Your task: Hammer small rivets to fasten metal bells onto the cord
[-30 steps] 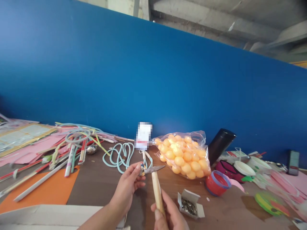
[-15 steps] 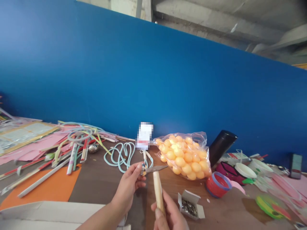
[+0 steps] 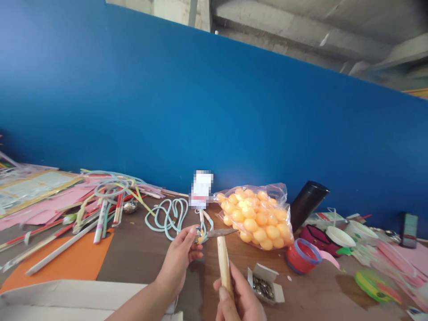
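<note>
Between the fingertips of my left hand (image 3: pixel 180 256) is a small orange ball (image 3: pixel 199 235), partly covered with shiny silver studs. My right hand (image 3: pixel 239 294) is wrapped round the pale wooden handle of a hammer (image 3: pixel 224 261), held upright. Its dark metal head tapers to a point on the right, and its left end is close beside the ball; I cannot tell if they touch. Right of my right hand stands an opened small white box (image 3: pixel 265 285) of shiny metal tacks. Behind it lies a clear bag of orange balls (image 3: pixel 259 218).
A studded silver ball (image 3: pixel 130 206) lies by paper sticks at left. A coiled light-blue cord (image 3: pixel 167 218) and a badge (image 3: pixel 202 189) are behind my hands. At right are a red tape roll (image 3: pixel 303 257), a black cylinder (image 3: pixel 307 203) and a green-yellow tape (image 3: pixel 374 285). White cardboard (image 3: pixel 73 296) is front left.
The hammer in my right hand has shifted slightly to the right, away from the studded ball. My left hand keeps nearly the same place.
</note>
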Tool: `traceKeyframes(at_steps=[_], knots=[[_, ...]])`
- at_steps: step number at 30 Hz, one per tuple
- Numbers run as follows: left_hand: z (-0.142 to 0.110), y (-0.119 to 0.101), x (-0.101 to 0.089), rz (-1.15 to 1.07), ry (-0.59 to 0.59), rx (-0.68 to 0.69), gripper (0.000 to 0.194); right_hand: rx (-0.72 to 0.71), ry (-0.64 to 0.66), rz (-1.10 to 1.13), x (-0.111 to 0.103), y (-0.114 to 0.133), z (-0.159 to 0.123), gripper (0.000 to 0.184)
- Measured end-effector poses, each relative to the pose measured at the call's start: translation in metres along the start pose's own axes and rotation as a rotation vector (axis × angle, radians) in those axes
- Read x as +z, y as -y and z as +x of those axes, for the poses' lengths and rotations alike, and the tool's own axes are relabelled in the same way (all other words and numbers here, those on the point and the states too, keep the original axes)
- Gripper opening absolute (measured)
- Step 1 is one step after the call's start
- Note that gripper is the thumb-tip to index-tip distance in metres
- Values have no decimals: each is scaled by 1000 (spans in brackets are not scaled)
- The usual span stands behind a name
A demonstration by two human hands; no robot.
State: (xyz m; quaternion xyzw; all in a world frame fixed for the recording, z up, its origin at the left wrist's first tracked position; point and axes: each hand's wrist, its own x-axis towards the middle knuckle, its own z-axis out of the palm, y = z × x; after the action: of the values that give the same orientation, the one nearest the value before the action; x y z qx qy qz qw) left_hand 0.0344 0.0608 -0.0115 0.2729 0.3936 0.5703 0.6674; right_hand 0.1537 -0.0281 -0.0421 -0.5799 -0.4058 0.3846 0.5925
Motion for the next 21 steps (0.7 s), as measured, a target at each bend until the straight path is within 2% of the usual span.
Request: traceKeyframes(at_steps=[5, 10, 14, 19, 21], knots=[[2, 3, -2, -9, 15, 3, 35, 35, 140, -35, 2, 1, -2, 65], [1, 2, -3, -25, 18, 2, 34, -15, 118, 2, 3, 10, -4, 64], [2, 2, -4, -37, 55, -2, 30, -31, 186, -52, 2, 18, -5, 57], [4, 2, -5, -58, 56, 23, 26, -59, 161, -15, 1, 32, -8, 58], [3, 2, -6, -54, 61, 25, 24, -40, 196, -20, 1, 38, -10, 56]])
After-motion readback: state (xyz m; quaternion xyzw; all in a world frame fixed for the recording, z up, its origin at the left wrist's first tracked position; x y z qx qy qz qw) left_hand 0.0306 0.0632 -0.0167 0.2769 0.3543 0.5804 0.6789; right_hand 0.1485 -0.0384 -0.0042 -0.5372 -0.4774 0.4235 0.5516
